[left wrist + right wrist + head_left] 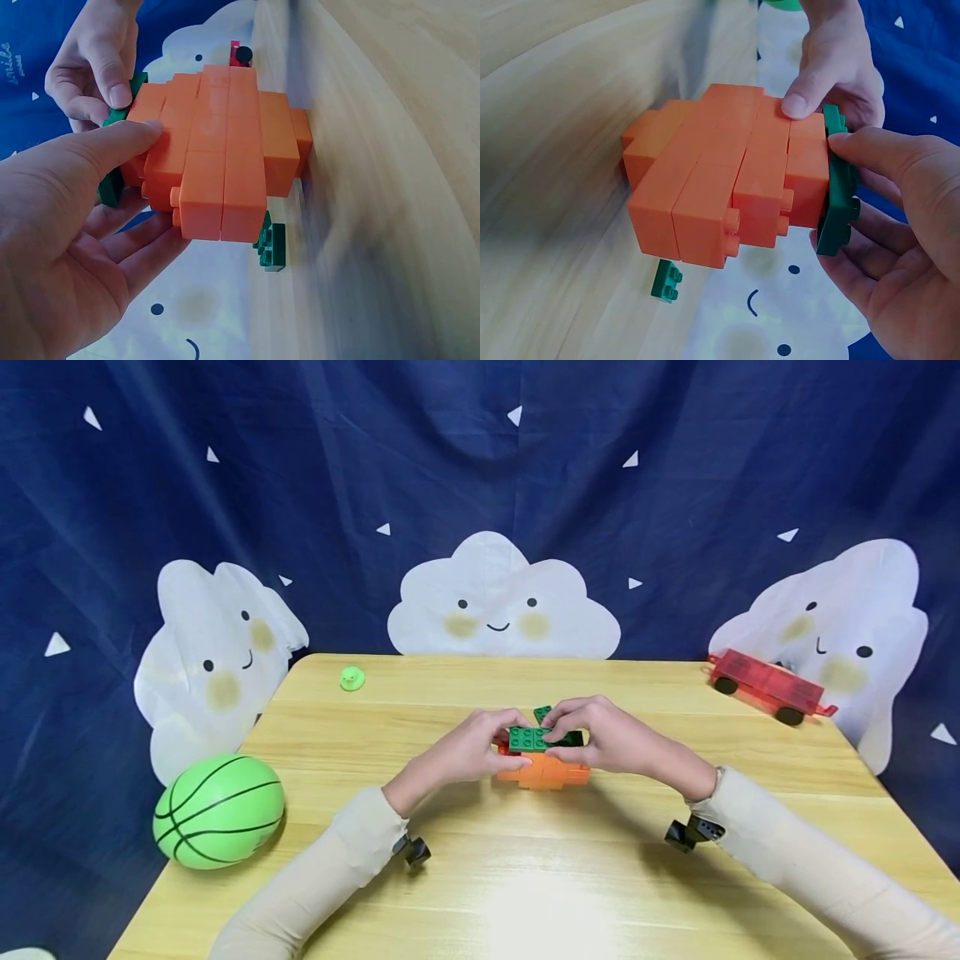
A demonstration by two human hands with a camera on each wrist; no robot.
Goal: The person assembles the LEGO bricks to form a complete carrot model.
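Observation:
An orange block build (543,772), wider in the middle and stepped toward top and bottom, stands upright on the table between both hands. Green bricks (527,739) lie across its top, studs up. My left hand (468,750) grips the build's upper left, its thumb on the orange front and its fingers behind. With thumb and fingers, my right hand (611,737) holds the right part of the green top layer (840,180). Behind the build, a separate green brick (274,247) rests on the table.
On the wooden table (360,893), a green ball (219,812) with black lines sits at the left. A small green duck (352,678) is at the back left. At the back right stands a red translucent wheeled car base (772,683). A dark blue cloud-patterned curtain (337,468) hangs behind.

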